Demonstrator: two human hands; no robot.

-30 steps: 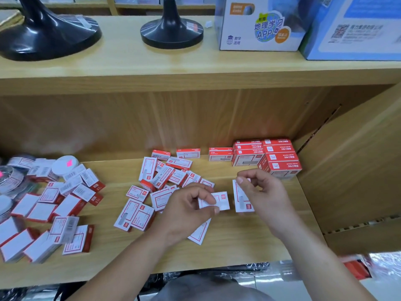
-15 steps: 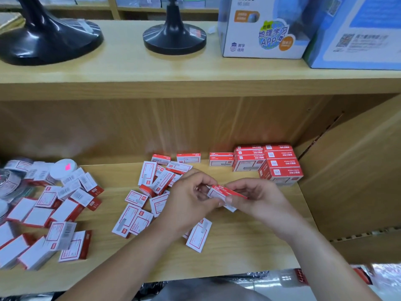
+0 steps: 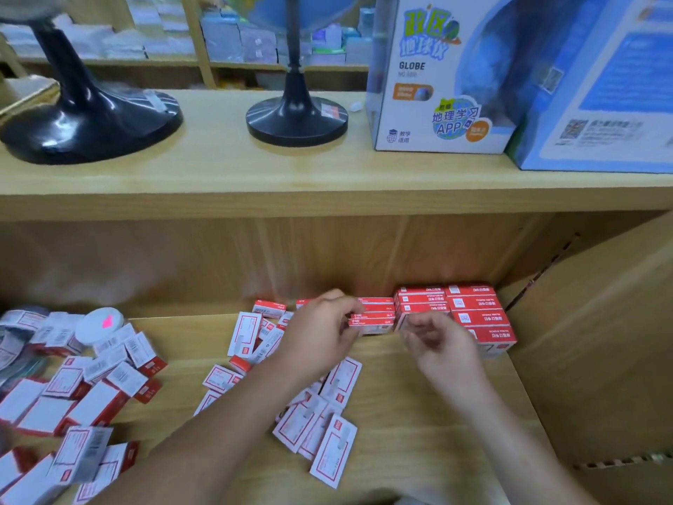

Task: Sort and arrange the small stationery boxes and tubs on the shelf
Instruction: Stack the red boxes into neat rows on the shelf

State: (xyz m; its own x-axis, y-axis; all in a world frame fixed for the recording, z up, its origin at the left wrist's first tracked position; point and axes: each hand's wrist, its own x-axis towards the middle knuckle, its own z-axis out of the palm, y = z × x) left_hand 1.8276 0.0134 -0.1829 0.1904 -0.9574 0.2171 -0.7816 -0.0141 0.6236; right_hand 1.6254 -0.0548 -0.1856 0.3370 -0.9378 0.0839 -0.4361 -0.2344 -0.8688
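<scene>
2 hands work toward the back of the lower shelf [image 3: 393,431]. step in hand, by judgement: setting a short stack of red boxes [image 3: 375,317] into line with the tidy block [image 3: 473,315], which stands at 3 o'clock of it, touching or just beside. the left hand [image 3: 320,335] pinches the stack's left end, thumb and fingers curled on it. the right hand [image 3: 440,346], at 5 o'clock of the stack, has its fingers loosely curled and holds nothing visible. the next move likely calls for squaring the stack against the block, then drawing from the loose boxes [image 3: 320,428] lying flat at 6 o'clock of the left hand. an unsorted heap [image 3: 91,380] and a white round tub [image 3: 103,322] lie at 9 o'clock. surface: pale wood shelving. the upper shelf [image 3: 218,176], at 12 o'clock, bears a large black stand [image 3: 91,118], a smaller stand [image 3: 296,118] and a globe carton [image 3: 437,85]. stocked shop shelves stand behind, blurred.
</scene>
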